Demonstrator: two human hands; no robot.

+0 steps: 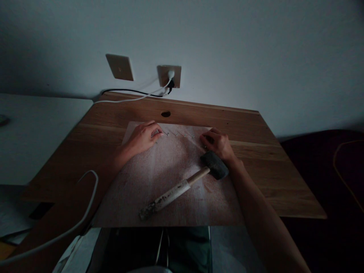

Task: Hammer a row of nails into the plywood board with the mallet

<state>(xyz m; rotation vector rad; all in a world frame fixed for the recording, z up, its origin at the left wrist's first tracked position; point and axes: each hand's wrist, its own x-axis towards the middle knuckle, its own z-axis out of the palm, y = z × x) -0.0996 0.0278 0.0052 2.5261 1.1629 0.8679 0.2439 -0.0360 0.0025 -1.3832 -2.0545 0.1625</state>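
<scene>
A thin reddish-brown board [165, 182] lies on the wooden desk, and across its far part runs a row of several small metal pieces [176, 134], like nails or screws. My left hand [145, 136] rests at the row's left end, thumb and forefinger pinched together; whatever is between them is too small to name. At the other end, my right hand [217, 143] has its fingers curled closed over the board, and I cannot make out what they hold. Just below that hand lies a mallet [173, 192] with a black head and a worn, white-coated wooden handle, untouched by the fingers.
The wooden desk [256, 170] stands against a pale wall, with a round hole [165, 113] near its back edge. A socket [162, 76] holds white and black plugs, their cables running left. A white cable [92, 201] loops by my left forearm. A white surface [36, 132] adjoins the left.
</scene>
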